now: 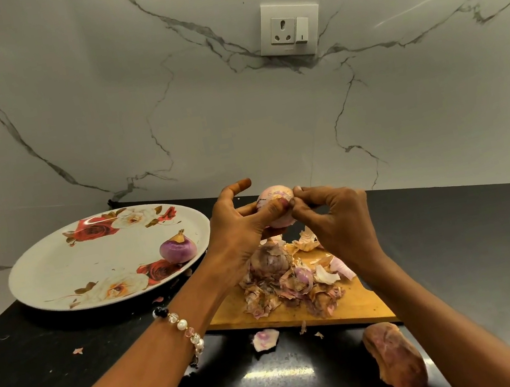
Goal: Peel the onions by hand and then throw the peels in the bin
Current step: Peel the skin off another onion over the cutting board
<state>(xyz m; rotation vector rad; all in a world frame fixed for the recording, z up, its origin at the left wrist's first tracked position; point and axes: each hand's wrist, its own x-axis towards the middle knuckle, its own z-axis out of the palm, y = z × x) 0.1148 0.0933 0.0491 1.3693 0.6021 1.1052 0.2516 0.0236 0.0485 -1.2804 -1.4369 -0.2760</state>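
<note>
Onion point(276, 205) held in both hands above board point(343, 308).
Left hand point(239, 229) grips onion, thumb across it; right hand point(334, 213) pinches skin at its right side. Peels point(290, 283) heaped on board; a second onion point(177, 248) on plate point(55, 260), left; loose peel point(396, 357) on near counter point(474, 241).

Home kitchen: black countertop point(457, 243), marble backsplash point(233, 112), wall socket point(288, 29), floral plate point(58, 277).

Peel heap point(290, 283) beneath; plate point(59, 280) leftward.
</note>
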